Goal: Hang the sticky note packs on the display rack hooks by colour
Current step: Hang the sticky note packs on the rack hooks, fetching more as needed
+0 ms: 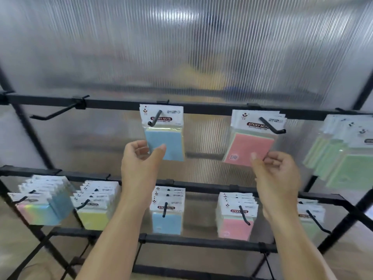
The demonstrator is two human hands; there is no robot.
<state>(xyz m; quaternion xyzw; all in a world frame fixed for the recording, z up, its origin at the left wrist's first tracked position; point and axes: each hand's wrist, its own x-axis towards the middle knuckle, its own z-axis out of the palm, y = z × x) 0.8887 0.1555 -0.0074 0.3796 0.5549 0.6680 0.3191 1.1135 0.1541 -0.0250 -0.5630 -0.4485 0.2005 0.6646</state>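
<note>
a ribbed translucent panel point(181, 47) fills the background behind a black display rack point(212, 109), whose two rails carry forward-pointing hooks. a thick bunch of green packs point(347, 158) hangs at the far right of the upper rail, blurred by motion. the lower rail holds five bunches, left to right: rainbow-edged packs point(38, 211), yellow packs point(93, 217), lower blue packs point(167, 221), lower pink packs point(235, 225), and a pale green bunch point(308, 213) partly hidden by the right forearm.

both bare arms reach up from the bottom edge. the left hand point(139, 164) has its thumb and curled fingers closed on the lower left edge of the blue pack point(169, 142), which hangs straight from the middle hook point(154, 118) of the upper rail. the right hand point(276, 174) pinches the lower right corner of the front pink pack point(250, 146) between thumb and curled fingers. that pack hangs tilted on the next hook point(272, 126) to the right, with more packs fanned out behind it. a lone hook point(58, 113) juts from the left end of the upper rail, well apart from both hands.
</note>
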